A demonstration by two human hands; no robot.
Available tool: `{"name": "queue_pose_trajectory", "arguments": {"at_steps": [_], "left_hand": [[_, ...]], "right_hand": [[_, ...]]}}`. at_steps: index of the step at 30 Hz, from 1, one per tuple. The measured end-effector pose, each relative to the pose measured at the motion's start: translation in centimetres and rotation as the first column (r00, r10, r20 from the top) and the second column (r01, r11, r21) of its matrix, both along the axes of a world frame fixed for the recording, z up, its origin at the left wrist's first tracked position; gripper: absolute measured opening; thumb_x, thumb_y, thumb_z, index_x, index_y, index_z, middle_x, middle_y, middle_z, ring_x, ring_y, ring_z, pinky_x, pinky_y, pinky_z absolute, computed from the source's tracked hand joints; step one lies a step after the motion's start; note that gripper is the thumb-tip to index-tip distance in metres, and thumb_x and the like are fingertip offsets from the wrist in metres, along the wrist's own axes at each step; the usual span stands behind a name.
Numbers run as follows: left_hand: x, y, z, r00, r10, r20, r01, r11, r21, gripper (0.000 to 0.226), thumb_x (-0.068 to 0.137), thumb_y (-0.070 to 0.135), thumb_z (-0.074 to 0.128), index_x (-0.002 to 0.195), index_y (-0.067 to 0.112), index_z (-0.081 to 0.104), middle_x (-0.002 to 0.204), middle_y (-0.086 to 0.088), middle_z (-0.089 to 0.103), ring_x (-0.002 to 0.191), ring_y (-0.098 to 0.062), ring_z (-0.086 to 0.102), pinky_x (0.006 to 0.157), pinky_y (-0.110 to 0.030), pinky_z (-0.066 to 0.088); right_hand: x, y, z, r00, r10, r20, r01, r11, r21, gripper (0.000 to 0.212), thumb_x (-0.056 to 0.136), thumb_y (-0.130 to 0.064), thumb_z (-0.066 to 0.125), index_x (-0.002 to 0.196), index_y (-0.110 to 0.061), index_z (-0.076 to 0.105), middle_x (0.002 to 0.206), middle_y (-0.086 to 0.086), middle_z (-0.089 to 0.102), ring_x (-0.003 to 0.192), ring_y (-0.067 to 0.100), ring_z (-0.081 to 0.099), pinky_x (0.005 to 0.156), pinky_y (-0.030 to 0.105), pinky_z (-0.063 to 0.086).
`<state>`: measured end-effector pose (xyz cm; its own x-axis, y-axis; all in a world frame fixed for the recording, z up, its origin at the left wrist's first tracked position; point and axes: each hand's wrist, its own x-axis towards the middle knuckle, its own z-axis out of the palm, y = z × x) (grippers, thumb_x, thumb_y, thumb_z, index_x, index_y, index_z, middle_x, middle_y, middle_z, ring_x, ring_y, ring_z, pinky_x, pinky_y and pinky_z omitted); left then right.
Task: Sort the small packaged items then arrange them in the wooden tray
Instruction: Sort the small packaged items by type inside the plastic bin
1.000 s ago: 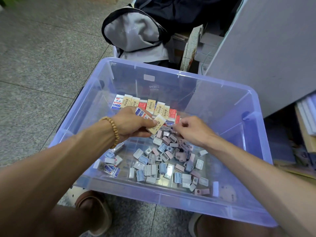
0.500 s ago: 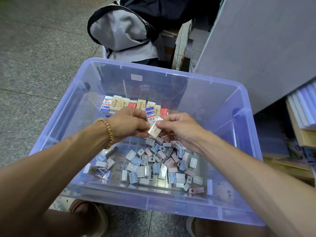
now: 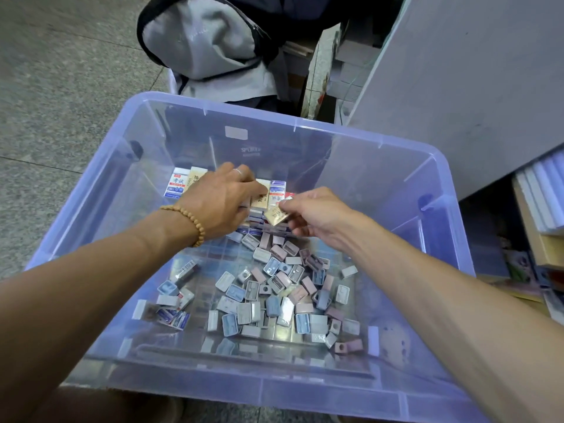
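A translucent blue plastic bin [image 3: 305,123] stands on the floor and holds the small packaged items. A row of upright packs [image 3: 178,184], white-blue, tan and red, runs along its far side. My left hand [image 3: 216,206], with a bead bracelet at the wrist, reaches onto this row; its fingers lie across the packs and its thumb touches a tan one. Just to the right, my right hand [image 3: 320,215] pinches a tan pack [image 3: 276,214] by its edge above the bin floor. A loose pile of small grey, blue and pink items [image 3: 274,288] covers the bin's middle.
A few blue-white packs [image 3: 174,319] lie at the bin's near left. Behind the bin a grey and black backpack [image 3: 207,47] leans on stacked boxes. A grey panel [image 3: 457,71] rises at the right, with stacked books [image 3: 546,203] below it. Tiled floor [image 3: 61,87] lies to the left.
The tan pack passed from my left hand to my right. My left hand then moved away to the far row, where a blue-white pack now stands at the right end.
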<state>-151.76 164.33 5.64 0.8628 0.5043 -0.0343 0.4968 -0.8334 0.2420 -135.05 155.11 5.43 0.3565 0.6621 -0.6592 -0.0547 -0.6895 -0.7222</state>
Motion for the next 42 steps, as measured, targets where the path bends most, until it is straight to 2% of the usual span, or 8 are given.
{"name": "queue_pose_trajectory", "arguments": {"at_steps": [5,14,18,21,30,33,37,42], "left_hand": [[-0.1,0.3,0.0,0.999,-0.045,-0.009,0.046,0.997,0.068,0.036,0.090,0.019,0.058,0.125,0.019,0.062,0.119,-0.004,0.056,0.098,-0.026,0.048,0.081,-0.046,0.049],[1.2,-0.8,-0.5,0.996,-0.094,0.007,0.092,0.988,0.122,0.049,0.082,0.041,0.069,0.126,0.021,0.059,0.123,-0.004,0.056,0.103,-0.026,0.050,0.084,-0.040,0.046],[1.0,-0.4,-0.7,0.994,-0.106,0.013,0.104,0.987,0.125,0.035,0.086,0.029,0.066,0.119,0.018,0.066,0.124,-0.007,0.058,0.104,-0.028,0.050,0.085,-0.044,0.048],[1.0,-0.3,-0.7,0.995,-0.096,0.029,0.093,0.991,0.098,0.037,0.086,0.025,0.067,0.122,0.018,0.065,0.124,-0.005,0.058,0.106,-0.027,0.051,0.086,-0.043,0.049],[0.7,0.4,-0.6,0.999,0.003,0.050,-0.005,0.999,0.041,0.032,0.090,0.024,0.065,0.121,0.017,0.065,0.124,0.004,0.059,0.111,-0.020,0.049,0.083,-0.040,0.051],[0.8,0.3,-0.6,0.999,0.025,0.044,-0.026,0.999,0.024,0.030,0.089,0.023,0.065,0.119,0.017,0.066,0.123,0.005,0.058,0.112,-0.019,0.048,0.082,-0.041,0.051],[0.3,0.3,-0.7,0.996,0.044,0.076,-0.045,0.999,0.012,0.029,0.088,0.021,0.065,0.116,0.015,0.068,0.122,0.003,0.059,0.110,-0.020,0.049,0.081,-0.045,0.053],[0.0,0.4,-0.8,0.995,0.058,0.084,-0.059,0.998,0.014,0.031,0.090,0.024,0.065,0.120,0.017,0.066,0.123,0.003,0.057,0.111,-0.019,0.049,0.080,-0.044,0.054]], "right_hand": [[0.8,0.4,0.6,0.988,0.150,0.029,-0.150,0.989,-0.012,0.009,0.094,-0.010,0.068,0.090,-0.002,0.068,0.069,0.010,0.059,0.053,0.013,0.054,0.051,0.023,0.053],[1.5,-0.3,0.1,0.993,0.084,-0.079,-0.088,0.995,-0.053,0.007,0.092,-0.008,0.068,0.085,-0.011,0.068,0.074,0.007,0.070,0.063,0.016,0.063,0.058,0.027,0.056],[1.6,-0.1,-0.2,0.999,0.049,-0.008,-0.049,0.999,-0.007,0.010,0.090,-0.009,0.071,0.081,-0.014,0.070,0.083,0.010,0.070,0.076,0.021,0.064,0.081,0.041,0.059],[1.6,-0.4,-0.3,1.000,-0.004,0.014,0.003,1.000,0.015,0.003,0.090,-0.010,0.071,0.088,-0.012,0.071,0.097,0.016,0.075,0.081,0.023,0.067,0.069,0.033,0.060],[1.9,-0.8,0.3,0.998,-0.057,0.023,0.056,0.997,0.046,0.007,0.096,-0.013,0.065,0.090,-0.011,0.064,0.077,0.011,0.073,0.058,0.018,0.069,0.050,0.022,0.055],[0.5,-0.1,-0.1,0.985,-0.120,0.124,0.101,0.984,0.147,0.015,0.085,-0.011,0.078,0.080,-0.012,0.063,0.075,0.011,0.074,0.058,0.019,0.069,0.054,0.027,0.056],[-1.5,0.6,-1.6,0.895,-0.175,0.411,0.095,0.974,0.207,0.029,0.074,-0.030,0.088,0.072,-0.022,0.060,0.077,0.002,0.073,0.077,0.022,0.072,0.072,0.038,0.059],[-1.5,-1.1,-1.2,0.820,-0.115,0.561,-0.063,0.956,0.288,0.023,0.085,-0.034,0.077,0.099,-0.022,0.064,0.090,-0.005,0.063,0.084,0.010,0.061,0.080,0.026,0.051]]}}
